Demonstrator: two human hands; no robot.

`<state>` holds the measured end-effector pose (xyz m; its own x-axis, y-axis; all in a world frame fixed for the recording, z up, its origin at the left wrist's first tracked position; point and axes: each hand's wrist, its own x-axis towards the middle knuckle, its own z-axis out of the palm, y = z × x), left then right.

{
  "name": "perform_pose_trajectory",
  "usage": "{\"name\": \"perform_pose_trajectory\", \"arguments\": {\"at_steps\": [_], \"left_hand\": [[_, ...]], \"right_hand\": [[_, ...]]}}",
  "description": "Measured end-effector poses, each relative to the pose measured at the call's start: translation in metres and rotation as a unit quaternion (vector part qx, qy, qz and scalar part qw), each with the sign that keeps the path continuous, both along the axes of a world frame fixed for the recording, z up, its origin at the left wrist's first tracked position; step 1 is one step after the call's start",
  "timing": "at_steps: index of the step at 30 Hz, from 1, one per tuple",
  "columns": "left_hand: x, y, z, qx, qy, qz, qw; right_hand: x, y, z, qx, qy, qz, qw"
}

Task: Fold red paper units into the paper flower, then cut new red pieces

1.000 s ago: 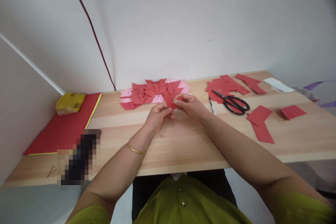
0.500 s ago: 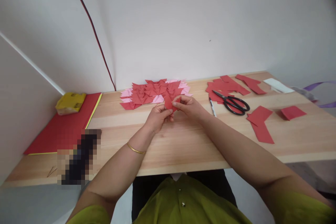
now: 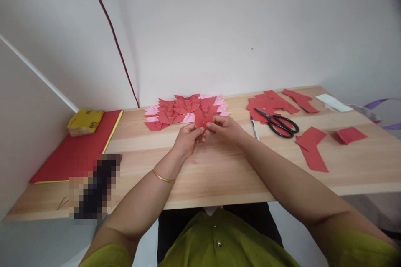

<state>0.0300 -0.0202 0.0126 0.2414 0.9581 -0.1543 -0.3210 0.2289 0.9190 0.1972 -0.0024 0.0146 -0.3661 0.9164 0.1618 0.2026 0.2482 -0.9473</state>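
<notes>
Red paper [image 3: 201,124] sits pinched by the fingers [image 3: 197,132] of the left hand [image 3: 188,139] and right hand [image 3: 224,128]. Align edges before pressing creases, clear of folded pieces [image 3: 171,113] at 11 o'clock

Nothing can be read: the dark print [image 3: 93,124] on the yellow packet [image 3: 82,123] is too blurred, and the marks [image 3: 255,130] on the white pen [image 3: 255,128] too small.

Red paper [image 3: 200,121], black-handled scissors [image 3: 270,118]
</notes>
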Motion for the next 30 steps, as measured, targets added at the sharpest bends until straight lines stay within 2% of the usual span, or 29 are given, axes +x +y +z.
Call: {"name": "perform_pose_trajectory", "arguments": {"at_steps": [7,9,14,20,25,30], "left_hand": [[0.003,0.000,-0.002,0.021,0.045,0.043,0.998],[0.003,0.001,-0.003,0.038,0.050,0.048,0.997],[0.001,0.002,-0.006,0.075,0.088,0.040,0.992],[0.000,0.002,-0.009,0.131,0.167,0.006,0.977],[-0.003,0.003,-0.010,0.165,0.181,-0.016,0.969],[-0.009,0.004,-0.002,0.214,0.185,-0.062,0.957]], "right_hand": [[-0.008,-0.002,-0.001,0.053,-0.056,-0.079,0.994],[-0.008,-0.002,0.001,0.048,-0.051,-0.089,0.994],[-0.007,-0.003,0.003,-0.007,0.032,-0.015,0.999],[-0.005,-0.002,0.000,-0.051,0.050,-0.029,0.997],[-0.006,-0.002,-0.001,-0.037,0.060,-0.024,0.997],[-0.005,0.000,-0.007,-0.026,0.107,0.007,0.994]]}}
